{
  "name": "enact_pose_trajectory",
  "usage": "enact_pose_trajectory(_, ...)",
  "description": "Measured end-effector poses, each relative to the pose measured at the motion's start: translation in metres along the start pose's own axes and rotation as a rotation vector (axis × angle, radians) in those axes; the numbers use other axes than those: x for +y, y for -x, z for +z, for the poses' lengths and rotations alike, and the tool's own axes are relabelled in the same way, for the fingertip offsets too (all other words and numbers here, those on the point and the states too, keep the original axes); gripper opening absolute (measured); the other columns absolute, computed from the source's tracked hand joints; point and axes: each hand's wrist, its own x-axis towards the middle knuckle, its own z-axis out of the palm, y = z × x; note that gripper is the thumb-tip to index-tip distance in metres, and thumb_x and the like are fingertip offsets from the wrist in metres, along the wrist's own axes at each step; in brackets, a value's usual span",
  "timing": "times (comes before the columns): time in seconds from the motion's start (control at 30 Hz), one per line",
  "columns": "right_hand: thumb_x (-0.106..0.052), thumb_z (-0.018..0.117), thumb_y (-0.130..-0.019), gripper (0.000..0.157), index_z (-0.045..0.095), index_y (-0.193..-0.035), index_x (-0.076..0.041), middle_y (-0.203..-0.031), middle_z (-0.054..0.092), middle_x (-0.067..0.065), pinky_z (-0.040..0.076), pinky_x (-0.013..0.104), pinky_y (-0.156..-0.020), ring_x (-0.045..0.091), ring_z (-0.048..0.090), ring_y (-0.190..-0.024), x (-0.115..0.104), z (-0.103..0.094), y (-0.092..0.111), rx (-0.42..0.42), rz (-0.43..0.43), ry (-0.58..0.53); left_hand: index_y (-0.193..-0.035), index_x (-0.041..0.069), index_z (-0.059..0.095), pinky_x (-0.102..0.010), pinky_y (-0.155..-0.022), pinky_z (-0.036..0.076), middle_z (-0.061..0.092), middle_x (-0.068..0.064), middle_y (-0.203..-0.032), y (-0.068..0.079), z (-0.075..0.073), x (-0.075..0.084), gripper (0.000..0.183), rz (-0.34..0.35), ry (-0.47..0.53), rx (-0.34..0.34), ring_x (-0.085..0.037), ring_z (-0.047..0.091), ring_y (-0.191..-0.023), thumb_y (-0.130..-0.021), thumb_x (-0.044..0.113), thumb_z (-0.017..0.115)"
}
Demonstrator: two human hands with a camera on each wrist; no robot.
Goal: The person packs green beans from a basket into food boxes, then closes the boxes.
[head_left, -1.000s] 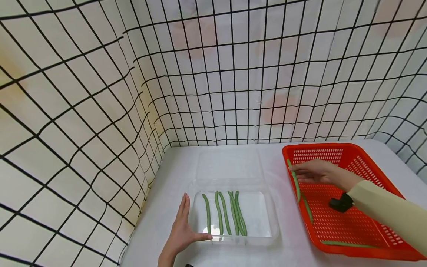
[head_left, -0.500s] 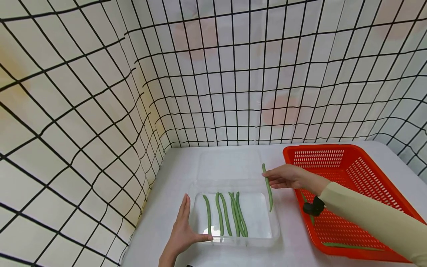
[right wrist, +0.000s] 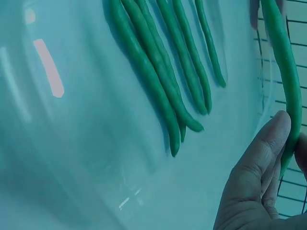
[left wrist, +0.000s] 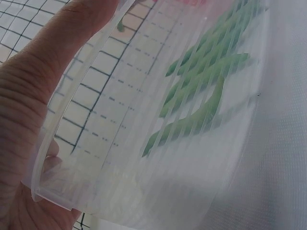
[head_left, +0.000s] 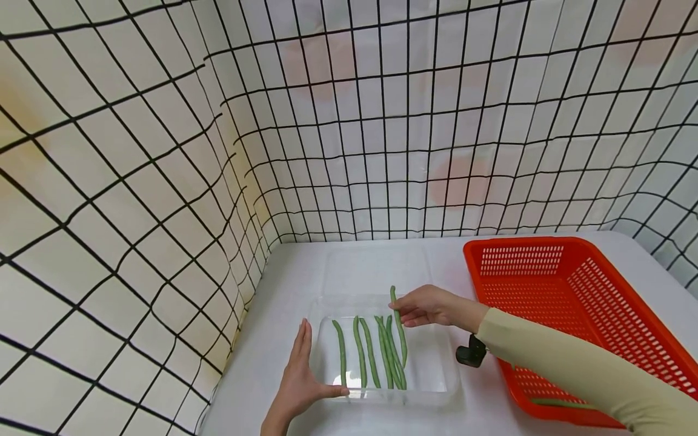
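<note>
My right hand (head_left: 428,306) pinches a green bean (head_left: 400,330) between thumb and fingers, over the right part of a clear plastic box (head_left: 449,381). The pinched green bean (right wrist: 288,72) hangs lengthwise, close beside the row below it. Several green beans (head_left: 371,351) lie side by side on the box's floor, a few of them touching or crossing at the right. At the box's front left corner rests my left hand (head_left: 300,375), fingers straight along the left side and thumb stretched along the front rim. In the left wrist view the ribbed wall of the box (left wrist: 124,134) blurs the green beans (left wrist: 206,72).
A red plastic basket (head_left: 485,284) with slotted walls stands to the right; a green bean (head_left: 561,402) lies near its front edge, partly behind the sleeve. Behind the box lies a flat clear lid (head_left: 376,269). Black netting (head_left: 349,163) encloses the white table's back and sides.
My right hand has carried the green bean from the red basket leftward to over the clear box. My left hand has stayed at the box's corner.
</note>
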Motion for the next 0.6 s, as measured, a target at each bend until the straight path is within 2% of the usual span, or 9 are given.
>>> enact_pose_trajectory(0.13, -0.015, 0.072, -0.085, 0.022, 0.07, -0.094, 0.005, -0.081, 0.068, 0.016, 0.055, 0.029, -0.066, 0.016, 0.065, -0.06, 0.004, 0.013, -0.005, 0.01, 0.011, 0.006, -0.154, 0.018, 0.007, -0.057, -0.103, 0.028, 0.004, -0.003, -0.158, 0.0, 0.0, 0.0, 0.147, -0.026, 0.003, -0.01, -0.03, 0.013, -0.141, -0.04, 0.049, 0.093)
enact_pose_trajectory(0.37, -0.011, 0.074, -0.083, 0.023, 0.068, -0.094, 0.007, -0.07, 0.064, 0.01, 0.055, 0.027, -0.06, 0.013, 0.062, -0.055, 0.01, 0.028, -0.013, 0.032, 0.029, 0.01, -0.154, 0.015, 0.007, -0.058, -0.101, 0.03, 0.007, -0.01, -0.158, 0.0, 0.0, 0.0, 0.145, 0.01, 0.014, 0.006, -0.034, 0.015, -0.14, -0.042, 0.047, 0.094)
enact_pose_trajectory(0.6, -0.012, 0.075, -0.082, 0.018, 0.069, -0.087, 0.004, -0.066, 0.062, 0.009, 0.054, 0.026, -0.057, 0.012, 0.06, -0.052, 0.016, 0.039, -0.017, 0.018, 0.043, 0.053, -0.154, 0.018, 0.006, -0.057, -0.102, 0.028, 0.005, -0.005, -0.158, 0.0, 0.0, -0.001, 0.146, -0.014, 0.031, -0.006, -0.031, 0.014, -0.14, -0.041, 0.047, 0.094)
